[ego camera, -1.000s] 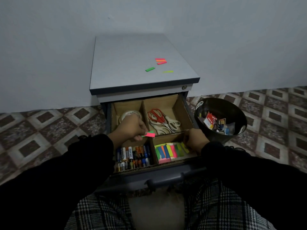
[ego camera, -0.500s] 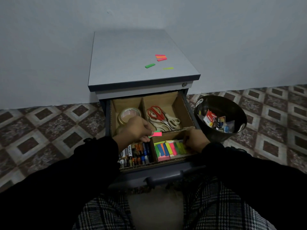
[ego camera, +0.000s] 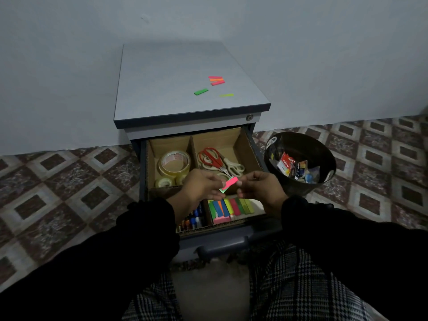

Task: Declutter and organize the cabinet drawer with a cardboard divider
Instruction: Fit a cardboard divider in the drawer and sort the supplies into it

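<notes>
Left hand [ego camera: 201, 184] and right hand [ego camera: 259, 186] each pinch one end of a pink sticky-flag pad [ego camera: 229, 183], held between them above the open drawer [ego camera: 253, 147], over its cardboard divider [ego camera: 191, 147].

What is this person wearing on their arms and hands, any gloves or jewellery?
No gloves: the left hand and the right hand are bare, and no rings or watch show. Both arms are covered by long, loose black sleeves with gathered cuffs at the wrists. Black-and-white checked trousers show below.
</notes>
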Available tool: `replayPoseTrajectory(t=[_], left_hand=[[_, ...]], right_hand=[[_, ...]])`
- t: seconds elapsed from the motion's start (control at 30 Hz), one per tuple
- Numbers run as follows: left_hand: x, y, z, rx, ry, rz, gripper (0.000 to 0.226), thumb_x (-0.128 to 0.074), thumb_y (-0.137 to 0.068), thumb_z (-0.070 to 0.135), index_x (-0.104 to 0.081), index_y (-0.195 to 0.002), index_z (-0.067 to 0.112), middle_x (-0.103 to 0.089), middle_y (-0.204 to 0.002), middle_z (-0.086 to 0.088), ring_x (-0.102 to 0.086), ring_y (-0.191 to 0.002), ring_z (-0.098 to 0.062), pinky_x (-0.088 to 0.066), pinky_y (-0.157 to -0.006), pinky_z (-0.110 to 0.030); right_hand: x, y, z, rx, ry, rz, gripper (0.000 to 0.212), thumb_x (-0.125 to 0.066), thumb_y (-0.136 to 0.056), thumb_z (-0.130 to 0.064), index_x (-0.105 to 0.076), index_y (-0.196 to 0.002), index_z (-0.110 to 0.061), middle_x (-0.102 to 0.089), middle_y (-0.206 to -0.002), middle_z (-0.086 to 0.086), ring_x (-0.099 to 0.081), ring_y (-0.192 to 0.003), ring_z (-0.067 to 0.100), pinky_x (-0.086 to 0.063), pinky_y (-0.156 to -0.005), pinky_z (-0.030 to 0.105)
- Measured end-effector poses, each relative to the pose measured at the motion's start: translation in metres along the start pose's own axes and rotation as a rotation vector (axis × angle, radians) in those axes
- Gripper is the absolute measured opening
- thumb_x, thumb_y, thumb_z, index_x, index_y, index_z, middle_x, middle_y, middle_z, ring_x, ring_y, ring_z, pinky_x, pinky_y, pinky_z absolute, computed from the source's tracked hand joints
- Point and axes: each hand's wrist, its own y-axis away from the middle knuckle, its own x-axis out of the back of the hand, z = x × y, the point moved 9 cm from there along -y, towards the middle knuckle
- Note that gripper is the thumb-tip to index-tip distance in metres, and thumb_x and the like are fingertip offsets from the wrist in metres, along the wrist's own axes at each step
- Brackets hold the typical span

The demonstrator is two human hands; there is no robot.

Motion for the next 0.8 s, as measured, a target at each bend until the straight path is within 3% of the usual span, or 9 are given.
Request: replayPoseTrajectory(t=[0.27, 0.53, 0.67, 0.8], left_hand=[[-0.006, 0.003, 0.000, 0.004, -0.084, -0.046, 0.020, -0.062, -0.086, -0.002, -0.063, -0.105, -0.005, -0.066, -0.079, -0.009, -0.066, -0.059, -0.011, -0.056, -0.062, -0.023], [-0.005, 0.003, -0.001, -0.010, -0.059, -0.014, 0.021, -0.063, -0.084, -0.004, -0.062, -0.104, -0.011, -0.065, -0.078, -0.013, -0.065, -0.062, -0.014, -0.056, -0.059, -0.019], [-0.007, 0.003, -0.001, -0.015, 0.001, -0.019, 0.006, -0.062, -0.083, -0.009, -0.061, -0.088, -0.004, -0.064, -0.076, -0.013, -0.066, -0.052, -0.008, -0.056, -0.056, -0.017], [-0.004, 0.001, -0.005, -0.010, -0.002, -0.012, 0.010, -0.064, -0.082, -0.007, -0.061, -0.081, 0.002, -0.065, -0.076, -0.013, -0.067, -0.054, -0.009, -0.057, -0.057, -0.019]], right_hand=[[-0.005, -0.001, -0.005, 0.027, -0.041, -0.001, 0.019, -0.059, -0.083, 0.009, -0.056, -0.068, -0.001, -0.063, -0.050, 0.003, -0.059, -0.042, 0.014, -0.053, -0.047, 0.021], [-0.013, 0.002, -0.005, 0.006, -0.091, -0.014, 0.019, -0.057, -0.082, 0.014, -0.060, -0.073, -0.002, -0.064, -0.054, 0.006, -0.061, -0.049, 0.018, -0.056, -0.052, 0.023], [-0.012, 0.001, 0.004, -0.026, -0.145, 0.034, 0.020, -0.059, -0.080, 0.016, -0.053, -0.073, -0.003, -0.058, -0.064, 0.013, -0.060, -0.045, 0.017, -0.055, -0.048, 0.023], [-0.014, -0.001, 0.005, -0.022, -0.101, 0.040, 0.023, -0.060, -0.080, 0.014, -0.052, -0.067, -0.002, -0.058, -0.060, 0.011, -0.059, -0.042, 0.014, -0.053, -0.046, 0.021]])
